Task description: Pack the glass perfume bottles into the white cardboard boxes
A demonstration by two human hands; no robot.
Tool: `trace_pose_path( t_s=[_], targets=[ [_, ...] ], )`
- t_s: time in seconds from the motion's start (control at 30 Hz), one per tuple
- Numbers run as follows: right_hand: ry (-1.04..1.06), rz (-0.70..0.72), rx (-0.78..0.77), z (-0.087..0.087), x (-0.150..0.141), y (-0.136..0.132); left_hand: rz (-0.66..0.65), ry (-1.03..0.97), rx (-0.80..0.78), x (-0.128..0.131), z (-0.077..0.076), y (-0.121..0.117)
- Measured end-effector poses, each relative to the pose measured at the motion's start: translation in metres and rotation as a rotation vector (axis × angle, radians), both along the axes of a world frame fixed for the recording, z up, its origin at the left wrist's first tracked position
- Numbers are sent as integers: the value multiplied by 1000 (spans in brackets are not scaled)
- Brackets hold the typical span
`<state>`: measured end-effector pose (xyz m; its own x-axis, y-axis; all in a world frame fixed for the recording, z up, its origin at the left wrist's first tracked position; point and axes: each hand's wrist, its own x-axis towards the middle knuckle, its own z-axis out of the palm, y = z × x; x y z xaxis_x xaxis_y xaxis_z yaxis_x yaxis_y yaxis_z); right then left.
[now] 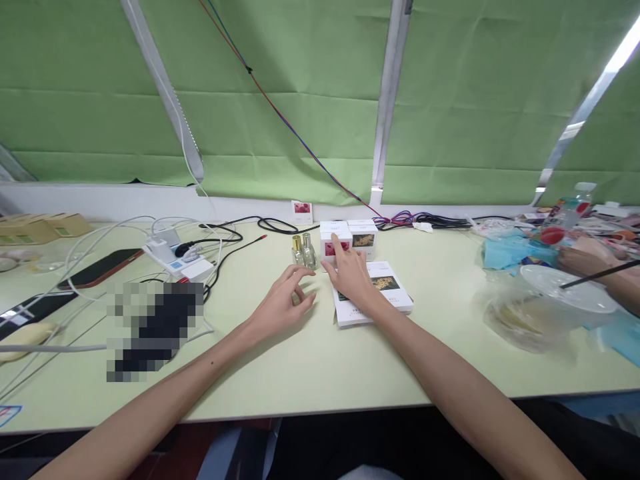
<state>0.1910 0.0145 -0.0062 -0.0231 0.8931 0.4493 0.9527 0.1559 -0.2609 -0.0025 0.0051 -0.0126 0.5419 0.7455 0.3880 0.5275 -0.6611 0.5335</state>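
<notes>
My right hand reaches over a flat stack of white printed cartons, its fingers spread. Its index fingertip overlaps the front of a white box with a pink flower picture; whether it presses on it I cannot tell. Against that one stands a second white box with a yellow flower picture. My left hand hovers with curved, parted fingers and nothing in them. Just beyond its fingertips stand two small glass bottles, one gold-capped, the other with a paler, silvery cap.
A small picture card leans at the back wall. Cables and a white power strip lie left, near phones. On the right are a lidded plastic cup with a black straw, blue cloth, a bottle and another person's arm.
</notes>
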Motion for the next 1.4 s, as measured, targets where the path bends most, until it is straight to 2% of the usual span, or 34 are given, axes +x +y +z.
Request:
trace_pose_path(
  t_s=[0.83,1.4],
  targets=[
    [83,49,-55,-2,4,3,-14,18,5,0,-2,1],
    [65,31,-90,-5,5,5,-19,31,3,-2,-4,1]
  ],
)
